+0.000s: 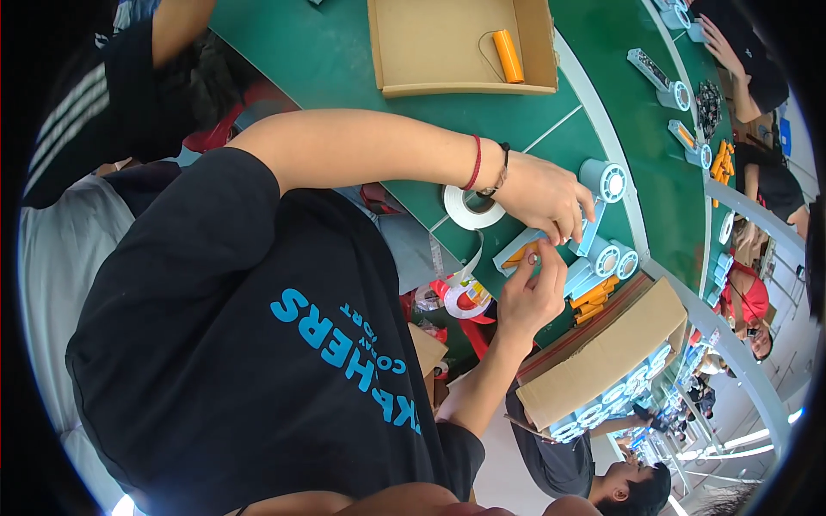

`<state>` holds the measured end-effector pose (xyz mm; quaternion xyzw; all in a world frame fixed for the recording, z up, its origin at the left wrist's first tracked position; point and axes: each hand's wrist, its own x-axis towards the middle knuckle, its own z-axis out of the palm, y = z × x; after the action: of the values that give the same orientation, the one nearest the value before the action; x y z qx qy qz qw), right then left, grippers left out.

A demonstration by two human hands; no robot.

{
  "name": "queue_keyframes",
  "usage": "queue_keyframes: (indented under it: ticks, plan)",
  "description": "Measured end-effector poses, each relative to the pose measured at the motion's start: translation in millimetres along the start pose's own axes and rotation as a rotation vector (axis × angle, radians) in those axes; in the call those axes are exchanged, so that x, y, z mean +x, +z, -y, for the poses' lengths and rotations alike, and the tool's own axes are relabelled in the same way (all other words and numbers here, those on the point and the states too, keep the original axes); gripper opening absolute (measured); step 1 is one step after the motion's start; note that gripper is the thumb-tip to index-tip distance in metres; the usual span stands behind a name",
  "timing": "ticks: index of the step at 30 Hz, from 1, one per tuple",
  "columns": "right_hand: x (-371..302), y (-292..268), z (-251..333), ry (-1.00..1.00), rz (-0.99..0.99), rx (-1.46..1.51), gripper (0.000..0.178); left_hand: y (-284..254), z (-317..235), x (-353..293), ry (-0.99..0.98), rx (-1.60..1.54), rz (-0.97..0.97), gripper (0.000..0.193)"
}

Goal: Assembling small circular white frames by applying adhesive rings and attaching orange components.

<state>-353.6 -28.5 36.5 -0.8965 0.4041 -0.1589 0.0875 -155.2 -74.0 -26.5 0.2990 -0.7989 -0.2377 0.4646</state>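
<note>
My left hand [546,199], with a red cord and a dark bracelet on its wrist, reaches over the green bench. Its fingertips are bent down and meet those of my right hand [533,297]. My right thumb and fingers are pinched on something small that I cannot make out. Just under the fingertips lies a light blue plastic handle shell [503,258] with an orange cylindrical battery [520,254] in it. Close beside my left fingers is a light blue handheld fan body [605,182]; more fan bodies [605,261] lie past my right hand.
A cardboard tray [465,89] holds one wired orange battery [508,57]. A white tape roll [465,206] lies by my left wrist. Orange batteries [594,301] sit near a carton [602,361] of fan parts. Beyond a metal rail [602,103], co-workers handle similar parts.
</note>
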Motion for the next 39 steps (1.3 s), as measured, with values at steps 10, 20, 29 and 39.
queue_keyframes:
  ticks: [10, 20, 29, 39]
  plan:
    - [-4, 9, 0, 0.028, -0.12, 0.009, 0.028, 7, 2, 1, -0.064, -0.101, -0.054, 0.012]
    - [-5, 17, 15, 0.106, -0.27, 0.079, 0.023, 10, 1, 1, -0.018, -0.083, -0.032, 0.017]
    - [0, 9, 1, 0.05, -0.178, 0.216, 0.023, 8, 1, 1, -0.074, -0.096, -0.033, 0.013]
    - [-6, 14, -11, -0.066, -0.148, 0.01, 0.023, 6, -6, 0, -0.1, -0.099, -0.04, 0.017]
